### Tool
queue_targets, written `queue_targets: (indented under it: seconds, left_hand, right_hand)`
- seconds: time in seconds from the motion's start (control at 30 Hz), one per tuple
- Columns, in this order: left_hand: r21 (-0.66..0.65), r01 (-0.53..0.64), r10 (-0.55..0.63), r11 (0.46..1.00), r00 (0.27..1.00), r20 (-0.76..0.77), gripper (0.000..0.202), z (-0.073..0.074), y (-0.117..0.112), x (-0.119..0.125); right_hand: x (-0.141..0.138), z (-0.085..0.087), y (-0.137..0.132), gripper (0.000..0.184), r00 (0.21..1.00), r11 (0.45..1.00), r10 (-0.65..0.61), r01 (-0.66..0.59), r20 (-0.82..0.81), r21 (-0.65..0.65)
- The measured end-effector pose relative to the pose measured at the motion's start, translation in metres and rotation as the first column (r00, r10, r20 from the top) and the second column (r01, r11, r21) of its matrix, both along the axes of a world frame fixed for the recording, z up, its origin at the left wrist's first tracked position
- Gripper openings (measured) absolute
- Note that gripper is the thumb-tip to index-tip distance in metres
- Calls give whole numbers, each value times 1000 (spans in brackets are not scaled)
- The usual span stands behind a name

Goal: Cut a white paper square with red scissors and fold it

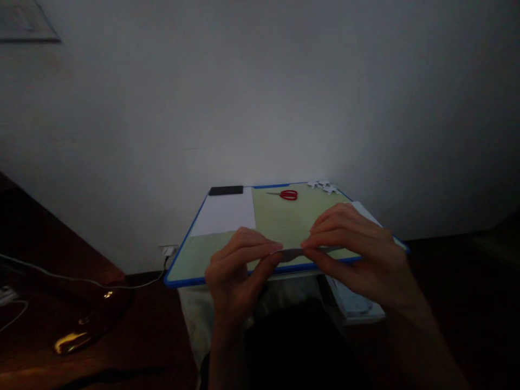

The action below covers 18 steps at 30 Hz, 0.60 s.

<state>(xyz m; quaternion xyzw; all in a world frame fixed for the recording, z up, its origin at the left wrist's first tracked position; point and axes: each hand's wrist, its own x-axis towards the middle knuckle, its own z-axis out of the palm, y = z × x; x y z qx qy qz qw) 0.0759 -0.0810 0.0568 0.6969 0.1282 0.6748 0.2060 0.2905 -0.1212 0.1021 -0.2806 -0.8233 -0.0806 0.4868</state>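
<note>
Between my two hands a small piece of paper (291, 253) is held up, seen nearly edge-on, above the front edge of a small table (215, 252) with a pale green top and blue rim. My left hand (239, 268) pinches its left end between thumb and fingers. On the other side, my right hand (357, 252) pinches it too, hiding much of that end. Farther back lie red-handled scissors (287, 195), blades pointing left. White paper cut-outs (325, 187) are heaped in the far right corner; their exact shape is hard to make out.
A white sheet (225, 214) covers the table's left back, with a dark flat object (226, 190) at its far edge. Another white sheet (365, 212) shows behind my right hand. The wall (260, 108) stands directly behind. A cable (89, 280) runs to a socket (167, 250) at left.
</note>
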Motion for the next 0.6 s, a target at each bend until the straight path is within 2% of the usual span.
queue_targets:
  seconds: [0.17,0.33,0.47,0.6]
  left_hand:
    - [-70,52,-51,996,998,21,20,-3,1,-1]
    - [-230,-111,106,967,994,-32,5,-12,8,2]
    - [-348,-81,10,934,979,-202,24,-13,12,5]
    - [-344,-71,10,936,984,-176,46,-9,13,6]
  right_hand:
    - [-2,-2,4,7,999,999,32,-32,0,-44]
    - [-5,-9,12,7,993,997,-3,-6,-118,-71]
    - [-7,-11,23,8,979,989,16,-46,-204,-143]
    - [-9,-13,31,6,979,983,0,-38,-205,-180]
